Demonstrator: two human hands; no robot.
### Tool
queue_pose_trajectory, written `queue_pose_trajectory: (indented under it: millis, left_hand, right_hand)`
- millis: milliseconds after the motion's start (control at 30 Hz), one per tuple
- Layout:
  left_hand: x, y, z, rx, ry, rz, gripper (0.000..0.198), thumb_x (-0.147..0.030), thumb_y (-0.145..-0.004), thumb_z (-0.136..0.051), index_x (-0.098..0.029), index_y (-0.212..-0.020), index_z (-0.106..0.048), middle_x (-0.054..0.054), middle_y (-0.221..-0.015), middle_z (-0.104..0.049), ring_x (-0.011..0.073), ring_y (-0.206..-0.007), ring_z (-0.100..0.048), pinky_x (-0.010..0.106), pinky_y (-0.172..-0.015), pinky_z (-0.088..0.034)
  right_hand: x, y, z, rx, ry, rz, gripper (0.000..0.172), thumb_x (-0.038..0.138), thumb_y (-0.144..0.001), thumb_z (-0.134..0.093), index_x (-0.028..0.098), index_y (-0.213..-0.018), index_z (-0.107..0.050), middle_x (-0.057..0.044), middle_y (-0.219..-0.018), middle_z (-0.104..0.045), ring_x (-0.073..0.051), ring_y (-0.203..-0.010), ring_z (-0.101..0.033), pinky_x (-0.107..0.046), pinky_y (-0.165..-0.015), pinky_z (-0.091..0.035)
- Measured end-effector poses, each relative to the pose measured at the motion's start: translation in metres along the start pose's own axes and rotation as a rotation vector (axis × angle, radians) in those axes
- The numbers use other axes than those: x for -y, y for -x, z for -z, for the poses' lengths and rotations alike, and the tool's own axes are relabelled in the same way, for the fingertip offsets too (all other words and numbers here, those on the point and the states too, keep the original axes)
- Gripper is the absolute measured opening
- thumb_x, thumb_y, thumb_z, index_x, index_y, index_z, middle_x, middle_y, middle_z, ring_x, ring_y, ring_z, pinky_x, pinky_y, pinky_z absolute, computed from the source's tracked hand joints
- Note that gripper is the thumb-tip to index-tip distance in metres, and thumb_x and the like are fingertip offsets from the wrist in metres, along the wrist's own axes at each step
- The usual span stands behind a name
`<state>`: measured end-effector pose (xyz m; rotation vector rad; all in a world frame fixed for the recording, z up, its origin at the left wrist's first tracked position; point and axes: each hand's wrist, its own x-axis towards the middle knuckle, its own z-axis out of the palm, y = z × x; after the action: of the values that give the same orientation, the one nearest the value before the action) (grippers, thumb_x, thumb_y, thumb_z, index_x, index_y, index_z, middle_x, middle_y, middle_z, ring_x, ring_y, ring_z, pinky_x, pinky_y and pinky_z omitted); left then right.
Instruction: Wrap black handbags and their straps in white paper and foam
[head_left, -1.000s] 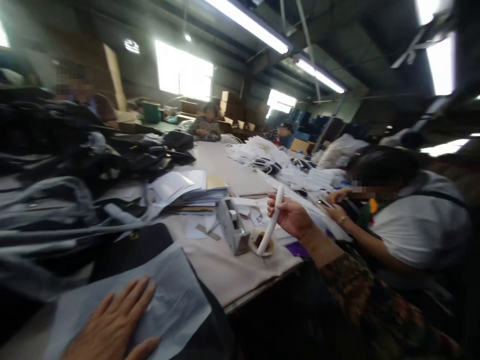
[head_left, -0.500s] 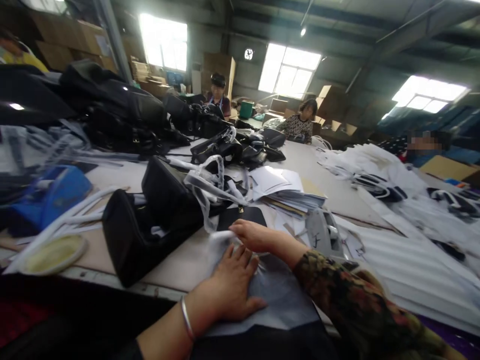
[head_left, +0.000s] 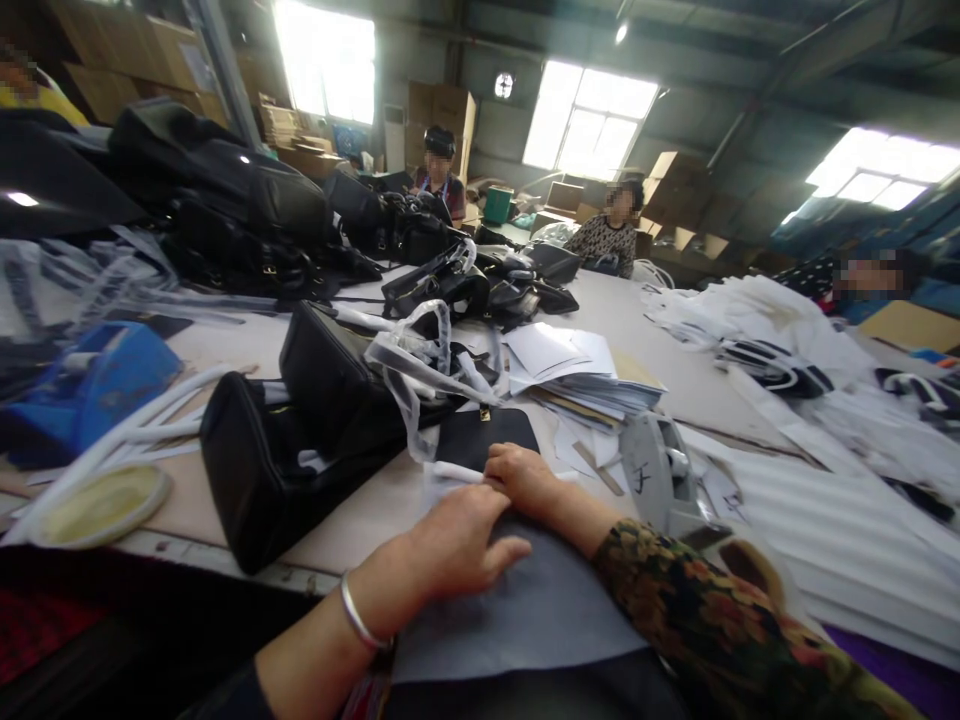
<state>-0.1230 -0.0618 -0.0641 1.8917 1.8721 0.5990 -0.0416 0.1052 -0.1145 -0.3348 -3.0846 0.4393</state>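
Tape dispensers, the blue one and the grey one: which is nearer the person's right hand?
The grey, boxy tape dispenser with a dark mark on its side is nearer the right hand; the blue tape dispenser sits at the far left.

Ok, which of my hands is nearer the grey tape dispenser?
Right. Your right hand is to the left of the grey tape dispenser, not touching it; your left hand is farther left and a little closer to you.
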Motion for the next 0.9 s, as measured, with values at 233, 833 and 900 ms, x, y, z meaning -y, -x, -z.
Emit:
queue_pose_trajectory:
  millis: [233,833,900]
  left_hand:
    - [0.017,-0.009,-0.028,-0.160,-0.134,0.121,0.055,-0.034,-0.084,-0.067,-0.018,-0.133,-0.047,0.016,-0.141,-0.052,0.0304,-0.133,-0.048,0.047,-0.113,-0.038]
    - [0.017,-0.013,-0.019,-0.032,-0.295,0.072,0.053,-0.050,-0.086,-0.062,-0.019,-0.129,-0.060,0.013,-0.128,-0.058,0.0305,-0.117,-0.052,0.043,-0.104,-0.040]
    - [0.015,-0.014,-0.020,-0.029,-0.325,0.083,0.053,-0.049,-0.086,-0.061,-0.018,-0.128,-0.060,0.015,-0.133,-0.056,0.0334,-0.124,-0.048,0.046,-0.106,-0.038]
  right_hand:
    - [-0.008,0.016,0.004,-0.043,-0.038,0.120,0.020,0.020,-0.094,-0.057,0.017,-0.084,-0.074,-0.007,-0.088,-0.066,-0.018,-0.084,-0.059,-0.031,-0.086,-0.047]
    - [-0.059,0.079,0.020,-0.099,-0.204,0.052,0.027,0.029,-0.097,-0.054,0.024,-0.110,-0.077,-0.009,-0.105,-0.070,-0.020,-0.096,-0.064,-0.033,-0.090,-0.049]
    - [-0.064,0.079,0.020,-0.090,-0.256,0.015,0.026,0.029,-0.096,-0.055,0.023,-0.106,-0.078,-0.009,-0.103,-0.070,-0.020,-0.096,-0.064,-0.031,-0.090,-0.049]
